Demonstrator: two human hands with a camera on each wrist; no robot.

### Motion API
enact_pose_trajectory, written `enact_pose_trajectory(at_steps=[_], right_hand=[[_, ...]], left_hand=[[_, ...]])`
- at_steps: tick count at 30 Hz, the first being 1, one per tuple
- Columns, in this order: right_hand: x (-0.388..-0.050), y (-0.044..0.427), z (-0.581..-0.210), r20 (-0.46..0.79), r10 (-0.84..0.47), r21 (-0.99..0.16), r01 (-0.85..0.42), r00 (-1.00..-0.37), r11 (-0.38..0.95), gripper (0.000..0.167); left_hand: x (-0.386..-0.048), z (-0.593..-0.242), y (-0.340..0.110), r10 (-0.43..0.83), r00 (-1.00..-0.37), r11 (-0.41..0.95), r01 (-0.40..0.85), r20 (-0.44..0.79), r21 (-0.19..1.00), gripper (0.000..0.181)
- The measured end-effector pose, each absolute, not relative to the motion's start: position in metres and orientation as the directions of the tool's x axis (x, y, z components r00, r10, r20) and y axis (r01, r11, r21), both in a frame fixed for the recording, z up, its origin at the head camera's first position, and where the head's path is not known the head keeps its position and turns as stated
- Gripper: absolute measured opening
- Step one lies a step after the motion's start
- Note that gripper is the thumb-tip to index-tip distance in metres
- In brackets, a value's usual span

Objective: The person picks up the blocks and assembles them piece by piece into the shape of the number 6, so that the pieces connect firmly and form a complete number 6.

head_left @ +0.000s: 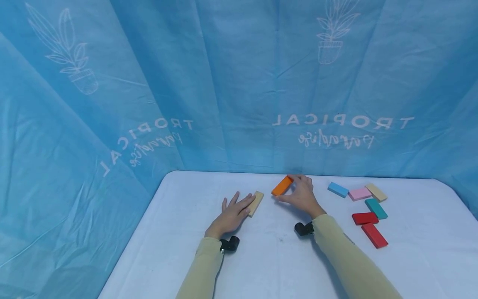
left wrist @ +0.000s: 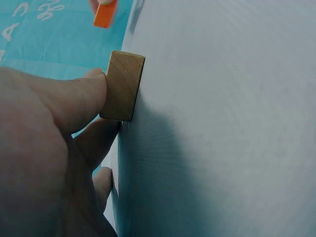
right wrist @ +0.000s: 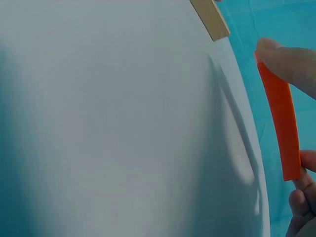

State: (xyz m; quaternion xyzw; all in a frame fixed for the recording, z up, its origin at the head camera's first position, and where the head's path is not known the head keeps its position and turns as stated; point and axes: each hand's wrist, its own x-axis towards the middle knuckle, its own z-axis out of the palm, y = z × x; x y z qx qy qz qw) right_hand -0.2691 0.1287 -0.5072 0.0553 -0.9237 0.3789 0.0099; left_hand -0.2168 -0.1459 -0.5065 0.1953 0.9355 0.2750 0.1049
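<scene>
In the head view, my left hand (head_left: 229, 216) lies low over the white table with its fingers spread. Its thumb and index finger touch a plain wooden block (head_left: 256, 204), whose end (left wrist: 122, 86) faces the left wrist camera. My right hand (head_left: 303, 196) pinches an orange block (head_left: 282, 186) by its two ends. That orange block (right wrist: 281, 118) appears raised off the tabletop in the right wrist view, thumb at one end and fingertips at the other.
To the right lie loose blocks: blue (head_left: 337, 189), pink (head_left: 359, 194), wooden (head_left: 376, 192), teal (head_left: 376, 208) and two red, one nearer (head_left: 374, 236). A blue printed curtain (head_left: 239, 83) hangs behind the table's (head_left: 179, 232) back edge and along the left.
</scene>
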Motion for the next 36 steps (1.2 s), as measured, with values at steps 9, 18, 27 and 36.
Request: enact_pose_trajectory(at_steps=[9, 18, 27, 36], right_hand=[[-0.276, 0.116, -0.507, 0.082, -0.089, -0.714, -0.121, -0.993, 0.689, 0.098], [-0.284, 0.105, -0.513, 0.078, -0.068, -0.7, -0.103, -0.995, 0.707, 0.099], [-0.286, 0.093, -0.514, 0.057, -0.049, -0.689, -0.075, -0.997, 0.721, 0.099], [-0.288, 0.085, -0.51, 0.05, -0.042, -0.676, -0.065, -0.998, 0.734, 0.098]], left_hand=[[-0.216, -0.505, -0.146, 0.428, -0.901, 0.758, 0.314, -0.072, 0.571, 0.049], [-0.216, -0.506, -0.147, 0.425, -0.902, 0.755, 0.309, -0.074, 0.578, 0.049], [-0.215, -0.506, -0.145, 0.418, -0.905, 0.764, 0.303, -0.079, 0.57, 0.05], [-0.217, -0.506, -0.145, 0.428, -0.902, 0.754, 0.318, -0.063, 0.575, 0.05]])
